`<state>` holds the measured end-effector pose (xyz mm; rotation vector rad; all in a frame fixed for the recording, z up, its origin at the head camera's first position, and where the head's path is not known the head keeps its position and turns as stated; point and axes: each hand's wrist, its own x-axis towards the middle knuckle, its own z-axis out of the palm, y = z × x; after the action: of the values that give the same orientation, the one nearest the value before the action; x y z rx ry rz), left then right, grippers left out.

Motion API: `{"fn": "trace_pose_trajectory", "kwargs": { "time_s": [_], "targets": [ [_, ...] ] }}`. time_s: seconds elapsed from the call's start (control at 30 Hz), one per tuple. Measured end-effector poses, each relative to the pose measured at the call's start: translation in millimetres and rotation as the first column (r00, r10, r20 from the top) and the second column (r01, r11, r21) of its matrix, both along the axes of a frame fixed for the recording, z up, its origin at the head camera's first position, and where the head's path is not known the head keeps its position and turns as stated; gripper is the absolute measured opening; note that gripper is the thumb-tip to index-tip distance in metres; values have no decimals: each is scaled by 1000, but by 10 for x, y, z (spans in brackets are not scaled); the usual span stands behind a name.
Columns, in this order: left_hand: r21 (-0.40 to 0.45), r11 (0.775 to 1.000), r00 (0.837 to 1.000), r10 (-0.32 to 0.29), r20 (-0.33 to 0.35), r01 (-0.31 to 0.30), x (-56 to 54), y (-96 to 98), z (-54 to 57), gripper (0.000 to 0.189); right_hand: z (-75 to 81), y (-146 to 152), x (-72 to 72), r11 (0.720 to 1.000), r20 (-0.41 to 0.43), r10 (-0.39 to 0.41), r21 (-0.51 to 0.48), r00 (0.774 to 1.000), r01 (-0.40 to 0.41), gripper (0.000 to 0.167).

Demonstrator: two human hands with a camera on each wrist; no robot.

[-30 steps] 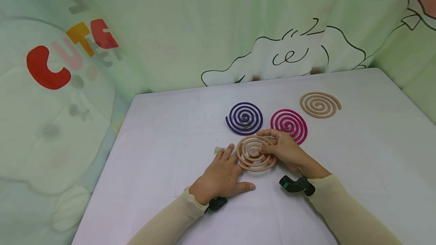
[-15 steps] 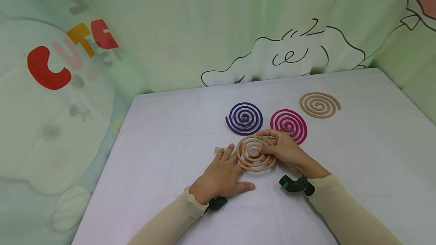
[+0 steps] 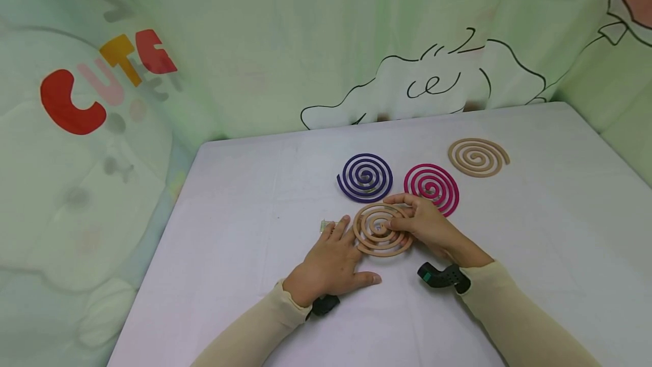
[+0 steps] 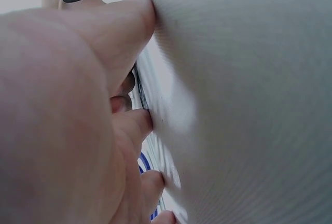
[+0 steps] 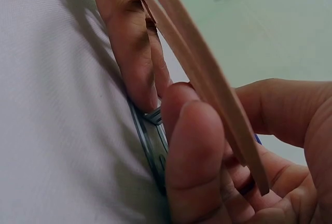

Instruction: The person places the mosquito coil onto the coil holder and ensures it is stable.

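My right hand [image 3: 430, 228] pinches a tan mosquito coil [image 3: 382, 254] between thumb and fingers. In the right wrist view the coil [image 5: 207, 73] is tilted on edge, raised off the cloth. Left of it, my left hand [image 3: 326, 268] lies on the table with its fingers spread; the fingertips touch the cloth in the left wrist view. Partly under those fingers is a small clear piece [image 3: 326, 225]. The right wrist view has a clear plastic part [image 5: 148, 143] beneath the fingers; its full shape is hidden.
A dark purple coil [image 3: 365, 176] and a pink coil [image 3: 430, 188] lie just beyond the hands. The pink one is partly covered by my right hand. Another tan coil [image 3: 476, 156] is farther back right. The white table [image 3: 244, 197] ends at a printed curtain [image 3: 244, 61].
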<state>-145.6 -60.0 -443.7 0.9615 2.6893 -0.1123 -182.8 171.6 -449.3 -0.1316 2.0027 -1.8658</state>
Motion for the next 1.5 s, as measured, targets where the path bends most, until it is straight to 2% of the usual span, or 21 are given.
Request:
{"fn": "trace_pose_trajectory", "kwargs": {
  "time_s": [0.83,1.13,1.3,1.5],
  "targets": [
    [-9,1000,1000,12,-7,-12,2,7,12,86,-5,9,-5,1000,-5,1,29,1000,-1,63],
    [-50,997,992,46,-120,-53,-2,8,5,101,-9,14,-3,1000,2,1,16,1000,-1,63],
    [-43,996,982,63,-177,-72,-32,-7,0,101,-11,19,-2,1000,1,1,2,1000,-1,62],
    [0,993,978,112,-176,-114,-121,-69,25,101,-14,18,0,1000,-1,6,-5,1000,-6,62]
  ]
}}
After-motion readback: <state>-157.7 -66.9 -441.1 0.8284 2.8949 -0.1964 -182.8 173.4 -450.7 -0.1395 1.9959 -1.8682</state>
